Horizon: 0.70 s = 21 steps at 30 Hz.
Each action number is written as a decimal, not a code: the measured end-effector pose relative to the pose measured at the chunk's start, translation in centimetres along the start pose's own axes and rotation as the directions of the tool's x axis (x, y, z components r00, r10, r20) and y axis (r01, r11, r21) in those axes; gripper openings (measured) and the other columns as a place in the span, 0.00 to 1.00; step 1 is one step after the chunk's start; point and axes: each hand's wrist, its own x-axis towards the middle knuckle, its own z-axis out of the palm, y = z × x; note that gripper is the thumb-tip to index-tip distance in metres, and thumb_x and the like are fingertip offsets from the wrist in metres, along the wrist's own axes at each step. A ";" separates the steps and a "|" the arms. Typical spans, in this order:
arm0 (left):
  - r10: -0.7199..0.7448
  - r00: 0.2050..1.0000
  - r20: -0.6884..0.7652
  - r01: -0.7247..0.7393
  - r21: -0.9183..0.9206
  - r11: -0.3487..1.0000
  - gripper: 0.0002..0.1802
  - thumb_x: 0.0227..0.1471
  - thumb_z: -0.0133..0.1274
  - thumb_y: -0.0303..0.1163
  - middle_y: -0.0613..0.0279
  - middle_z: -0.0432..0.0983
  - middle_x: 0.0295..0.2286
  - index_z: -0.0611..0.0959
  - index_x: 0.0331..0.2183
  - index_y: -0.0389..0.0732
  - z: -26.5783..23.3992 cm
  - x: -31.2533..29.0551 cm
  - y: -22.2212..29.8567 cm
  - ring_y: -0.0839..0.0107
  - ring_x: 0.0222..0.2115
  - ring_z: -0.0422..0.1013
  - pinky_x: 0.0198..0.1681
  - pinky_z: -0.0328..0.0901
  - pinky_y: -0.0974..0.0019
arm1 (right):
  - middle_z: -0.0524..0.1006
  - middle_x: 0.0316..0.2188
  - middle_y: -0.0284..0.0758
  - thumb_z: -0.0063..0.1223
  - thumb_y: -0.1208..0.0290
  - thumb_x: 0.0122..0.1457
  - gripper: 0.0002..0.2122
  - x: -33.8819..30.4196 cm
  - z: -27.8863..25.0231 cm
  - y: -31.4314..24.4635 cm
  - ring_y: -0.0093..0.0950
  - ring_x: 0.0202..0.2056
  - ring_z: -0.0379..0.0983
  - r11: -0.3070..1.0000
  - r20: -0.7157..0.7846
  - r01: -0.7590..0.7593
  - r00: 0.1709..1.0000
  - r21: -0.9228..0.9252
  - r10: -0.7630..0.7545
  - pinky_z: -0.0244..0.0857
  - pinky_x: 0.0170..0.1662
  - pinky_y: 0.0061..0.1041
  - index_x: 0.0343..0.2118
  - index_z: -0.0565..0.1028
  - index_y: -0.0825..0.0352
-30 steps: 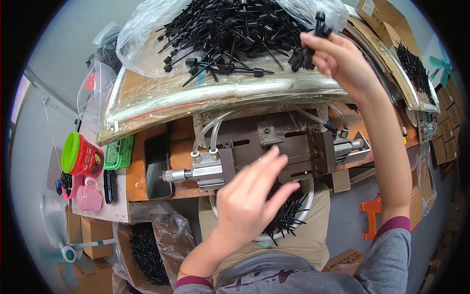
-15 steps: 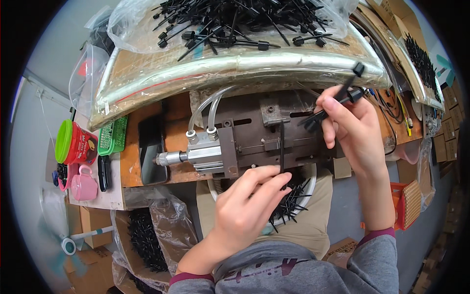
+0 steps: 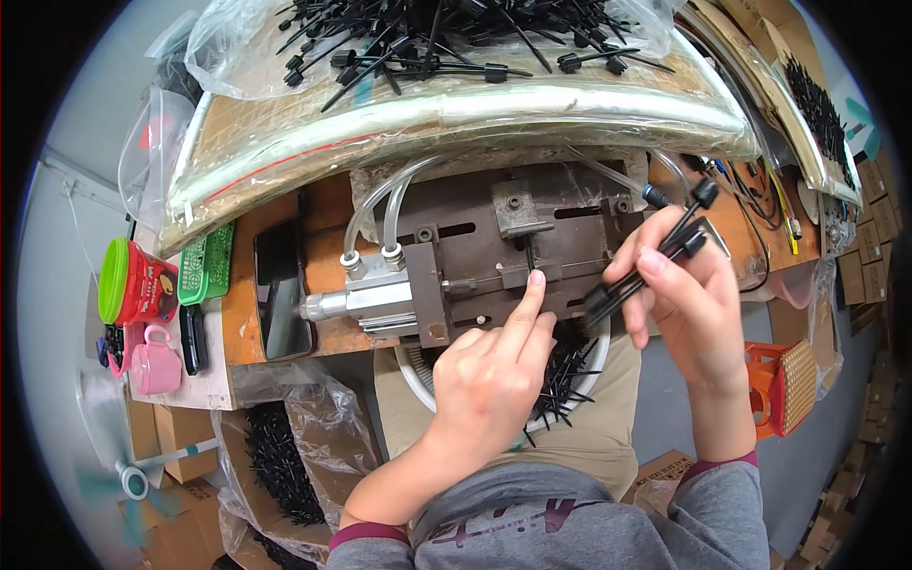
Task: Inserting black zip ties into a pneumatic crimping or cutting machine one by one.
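In the head view, the left hand (image 3: 492, 375) reaches up through the middle of the frame, index finger stretched out and the other visible fingers bent. Its index fingertip touches the lower end of a thin black piece (image 3: 529, 255) at the centre of a dark metal fixture (image 3: 570, 249). The thumb and palm are hidden, so whether this hand closes on anything cannot be told.

The right hand (image 3: 701, 309), right of centre, is clamped on a few long black parts (image 3: 690, 239) between thumb and fingers. They slant from upper right to lower left, block-like heads uppermost, in front of the fixture's right end.

On the fixture, a bolted metal block (image 3: 513, 218) sits just above the thin piece, and a silver cylinder (image 3: 380, 302) with clear tubes (image 3: 392, 220) lies to the left. The fixture stands on an orange-brown worktop (image 3: 242, 331), with a black phone (image 3: 282, 309) near its left end.

A heap of similar black parts (image 3: 446, 38) fills the top centre. At left are a red tub (image 3: 147, 285), a green basket (image 3: 214, 261) and a pink cup (image 3: 157, 366). Below the fixture, a white-rimmed container (image 3: 415, 378) holds more black parts.
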 end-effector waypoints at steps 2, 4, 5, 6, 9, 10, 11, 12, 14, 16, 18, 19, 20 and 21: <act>-0.045 0.998 -0.037 0.039 -0.153 0.987 0.21 0.38 0.71 0.28 0.53 0.81 0.45 0.86 0.39 0.38 -0.4 0.6 0.2 0.67 0.31 0.81 0.33 0.74 0.68 | 0.80 0.34 0.44 0.53 0.73 0.65 0.06 -0.2 0.0 0.3 0.22 0.23 0.76 0.990 0.047 -0.091 0.995 0.108 0.087 0.72 0.23 0.21 0.38 0.70 0.70; -0.244 0.968 -0.052 0.163 -0.605 0.780 0.24 0.37 0.71 0.25 0.51 0.81 0.44 0.85 0.41 0.37 -1.5 0.6 1.4 0.64 0.34 0.81 0.35 0.75 0.65 | 0.80 0.34 0.43 0.54 0.72 0.64 0.07 -0.4 0.5 0.5 0.22 0.23 0.76 0.975 0.094 -0.174 0.982 0.142 0.162 0.72 0.22 0.22 0.38 0.70 0.69; -0.337 0.941 -0.024 0.193 -0.782 0.593 0.25 0.37 0.72 0.24 0.51 0.81 0.43 0.85 0.42 0.36 -1.9 0.6 1.8 0.62 0.35 0.81 0.36 0.75 0.64 | 0.80 0.33 0.43 0.55 0.72 0.64 0.07 -0.5 0.8 0.6 0.22 0.22 0.76 0.965 0.131 -0.214 0.972 0.150 0.195 0.71 0.22 0.21 0.38 0.70 0.69; -0.252 0.967 -0.023 0.146 -0.761 0.632 0.25 0.37 0.72 0.20 0.50 0.82 0.40 0.85 0.42 0.34 -2.5 0.6 1.5 0.62 0.36 0.81 0.36 0.76 0.63 | 0.80 0.33 0.43 0.55 0.72 0.64 0.07 -0.6 0.8 0.7 0.22 0.22 0.75 0.962 0.151 -0.222 0.968 0.162 0.198 0.71 0.22 0.21 0.38 0.71 0.69; -0.029 0.991 -0.132 -0.057 -0.605 0.794 0.23 0.37 0.72 0.22 0.51 0.83 0.38 0.86 0.40 0.34 -3.6 0.3 0.5 0.63 0.34 0.81 0.36 0.76 0.66 | 0.80 0.33 0.43 0.55 0.70 0.64 0.08 -0.4 0.8 0.4 0.22 0.20 0.75 0.963 0.125 -0.211 0.974 0.168 0.191 0.69 0.20 0.19 0.38 0.71 0.69; -0.049 0.992 -0.117 -0.029 -0.582 0.813 0.22 0.35 0.73 0.23 0.52 0.83 0.36 0.87 0.38 0.35 -4.2 -0.1 0.9 0.65 0.34 0.81 0.36 0.75 0.68 | 0.80 0.33 0.43 0.54 0.70 0.65 0.08 -0.1 0.3 0.3 0.21 0.19 0.74 0.967 0.113 -0.191 0.978 0.168 0.173 0.69 0.19 0.19 0.38 0.71 0.69; -0.048 0.994 -0.101 -0.019 -0.580 0.815 0.23 0.33 0.74 0.24 0.54 0.83 0.35 0.87 0.38 0.36 -4.3 -0.6 1.0 0.66 0.33 0.80 0.35 0.75 0.68 | 0.80 0.33 0.44 0.54 0.71 0.65 0.08 0.1 0.1 0.3 0.21 0.20 0.75 0.979 0.067 -0.140 0.989 0.147 0.132 0.69 0.20 0.19 0.39 0.72 0.71; -0.038 0.992 -0.117 -0.035 -0.563 0.826 0.23 0.33 0.74 0.24 0.54 0.83 0.35 0.87 0.37 0.36 -3.9 -1.0 0.8 0.66 0.33 0.80 0.34 0.74 0.67 | 0.80 0.34 0.44 0.54 0.72 0.65 0.08 0.0 0.2 0.3 0.21 0.21 0.75 0.993 -0.001 -0.088 0.996 0.082 0.088 0.69 0.21 0.19 0.41 0.73 0.72; -0.022 0.990 -0.141 -0.048 -0.476 0.878 0.22 0.32 0.74 0.25 0.55 0.83 0.36 0.87 0.36 0.36 -3.0 -1.4 0.4 0.67 0.31 0.79 0.32 0.74 0.68 | 0.80 0.35 0.43 0.54 0.74 0.65 0.09 -0.1 0.3 0.7 0.21 0.23 0.75 0.996 -0.110 0.051 0.992 -0.076 -0.059 0.70 0.23 0.18 0.43 0.74 0.73; -0.009 0.988 -0.156 -0.043 -0.326 0.944 0.21 0.33 0.74 0.26 0.55 0.83 0.37 0.86 0.34 0.36 -2.2 -1.4 0.3 0.67 0.29 0.78 0.31 0.73 0.68 | 0.80 0.37 0.42 0.54 0.77 0.64 0.08 -0.1 0.1 1.1 0.20 0.27 0.75 0.953 -0.140 0.201 0.962 -0.224 -0.236 0.70 0.29 0.17 0.44 0.75 0.74; 0.027 0.983 -0.183 -0.067 -0.216 0.974 0.19 0.34 0.73 0.27 0.54 0.83 0.39 0.86 0.33 0.36 -1.3 -1.2 0.3 0.67 0.27 0.78 0.30 0.72 0.69 | 0.80 0.37 0.41 0.54 0.77 0.65 0.08 -0.1 0.1 1.2 0.19 0.28 0.75 0.947 -0.139 0.218 0.957 -0.235 -0.255 0.69 0.30 0.17 0.44 0.76 0.74; 0.047 0.980 -0.195 -0.079 -0.161 0.984 0.18 0.34 0.73 0.27 0.54 0.83 0.39 0.85 0.32 0.36 -0.9 -1.0 0.2 0.67 0.26 0.78 0.30 0.72 0.69 | 0.80 0.37 0.41 0.54 0.77 0.65 0.08 0.0 0.1 1.2 0.19 0.28 0.75 0.943 -0.140 0.227 0.954 -0.242 -0.265 0.69 0.31 0.17 0.44 0.76 0.73; 0.061 0.982 -0.176 -0.081 -0.108 0.991 0.16 0.36 0.72 0.29 0.52 0.82 0.41 0.85 0.31 0.36 -0.4 -0.9 -0.1 0.68 0.24 0.77 0.28 0.71 0.70 | 0.80 0.38 0.39 0.54 0.78 0.64 0.08 -0.2 0.1 1.2 0.19 0.30 0.75 0.919 -0.135 0.233 0.948 -0.317 -0.287 0.69 0.34 0.17 0.44 0.76 0.73; 0.077 0.985 -0.154 -0.088 -0.063 0.994 0.16 0.37 0.71 0.29 0.52 0.82 0.41 0.84 0.31 0.36 -0.1 -0.8 -0.2 0.69 0.24 0.77 0.28 0.70 0.70 | 0.80 0.38 0.39 0.54 0.79 0.64 0.08 -0.2 0.0 1.3 0.19 0.32 0.75 0.879 -0.124 0.266 0.933 -0.396 -0.338 0.69 0.35 0.17 0.44 0.76 0.73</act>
